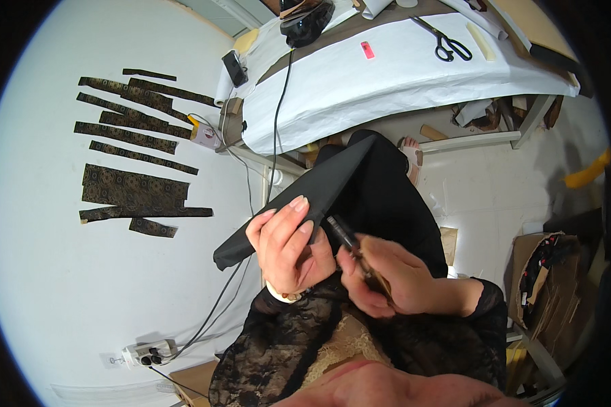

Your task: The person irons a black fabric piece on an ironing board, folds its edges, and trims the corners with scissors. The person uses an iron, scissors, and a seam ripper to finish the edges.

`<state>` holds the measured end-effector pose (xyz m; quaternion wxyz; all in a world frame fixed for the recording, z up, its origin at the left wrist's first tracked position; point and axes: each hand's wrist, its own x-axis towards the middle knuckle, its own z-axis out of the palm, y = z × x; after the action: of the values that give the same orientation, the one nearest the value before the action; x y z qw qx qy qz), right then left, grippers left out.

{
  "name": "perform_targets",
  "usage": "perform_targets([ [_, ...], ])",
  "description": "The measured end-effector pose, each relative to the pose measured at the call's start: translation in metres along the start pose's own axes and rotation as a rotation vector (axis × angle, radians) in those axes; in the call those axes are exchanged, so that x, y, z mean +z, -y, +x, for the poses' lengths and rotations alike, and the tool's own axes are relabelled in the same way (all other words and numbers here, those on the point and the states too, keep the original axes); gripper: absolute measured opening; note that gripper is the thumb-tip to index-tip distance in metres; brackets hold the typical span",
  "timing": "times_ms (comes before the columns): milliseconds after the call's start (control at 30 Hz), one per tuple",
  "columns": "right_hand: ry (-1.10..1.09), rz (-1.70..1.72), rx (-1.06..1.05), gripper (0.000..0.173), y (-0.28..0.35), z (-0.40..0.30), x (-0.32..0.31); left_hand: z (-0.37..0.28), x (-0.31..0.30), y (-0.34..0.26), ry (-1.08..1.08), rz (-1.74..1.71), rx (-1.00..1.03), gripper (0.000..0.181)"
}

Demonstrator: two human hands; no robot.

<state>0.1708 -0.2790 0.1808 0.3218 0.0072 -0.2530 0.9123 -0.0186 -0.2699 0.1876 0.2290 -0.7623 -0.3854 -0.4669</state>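
A long black folded sheet (313,183), fabric or leather, slants across above my lap. My left hand (285,249) pinches its lower edge between the thumb and fingers. Close beside it, my right hand (402,277) grips a slim hand tool (342,233) with a dark front end. Motion blurs the tool, so its exact kind is unclear. Its front end points up and left towards the lower edge of the sheet; whether the two touch I cannot tell.
Ahead, a table covered with white paper (315,107) bears black-handled scissors (448,46), a pink-red item (367,50) and a phone (235,68). Patterned dark strips (127,137) hang on the left wall. Cables (275,152) run down to a power strip (150,353). A cardboard box (519,285) stands right.
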Motion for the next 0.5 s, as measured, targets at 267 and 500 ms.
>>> perform_targets([
  [267,-0.290,-0.462,-0.277,0.022,0.033,0.040,-0.027,0.014,0.010,-0.004,-0.028,0.008,-0.035,0.018],
  [500,-0.201,-0.446,-0.267,0.019,0.040,0.055,-0.028,0.013,0.026,0.005,-0.236,-0.078,-0.114,0.022],
])
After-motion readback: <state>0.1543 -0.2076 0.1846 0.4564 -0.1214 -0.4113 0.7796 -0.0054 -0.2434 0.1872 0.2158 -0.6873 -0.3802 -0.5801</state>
